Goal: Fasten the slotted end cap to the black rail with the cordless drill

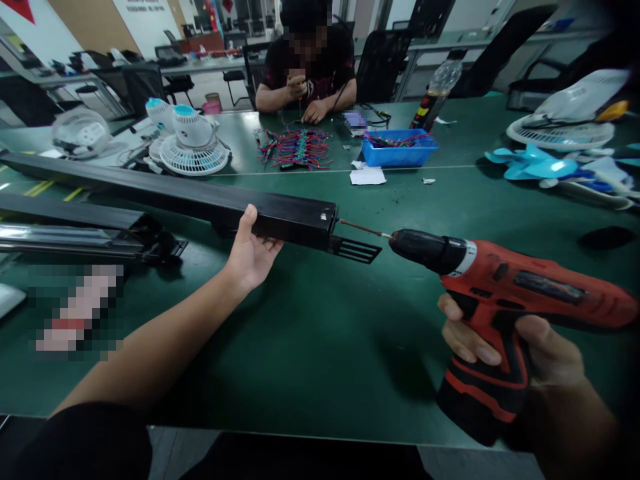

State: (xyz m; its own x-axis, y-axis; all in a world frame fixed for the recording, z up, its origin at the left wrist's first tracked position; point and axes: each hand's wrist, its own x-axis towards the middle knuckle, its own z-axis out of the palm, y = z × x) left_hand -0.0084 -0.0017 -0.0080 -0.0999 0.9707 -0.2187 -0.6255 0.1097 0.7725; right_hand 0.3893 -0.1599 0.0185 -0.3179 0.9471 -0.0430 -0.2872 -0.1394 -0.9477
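Note:
My left hand point(253, 257) grips a long black rectangular tube point(290, 212) near its right end, thumb on the near side and fingers underneath. A slotted black plate point(357, 250) sticks out from that end. In my right hand point(500, 340) is a red and black cordless drill point(530, 280), held by its handle and pointing left. Its long thin bit point(363, 227) reaches the open end of the tube; whether the tip touches a screw there cannot be made out.
Another black tube assembly point(75, 227) lies at the left. Fan parts point(193, 143) stand behind it. A blue bin point(399, 150), a bottle point(437, 93) and a wire bundle point(300, 148) are further back. Across the table a person point(310, 67) works. Light-blue fan blades point(535, 163) lie at the right.

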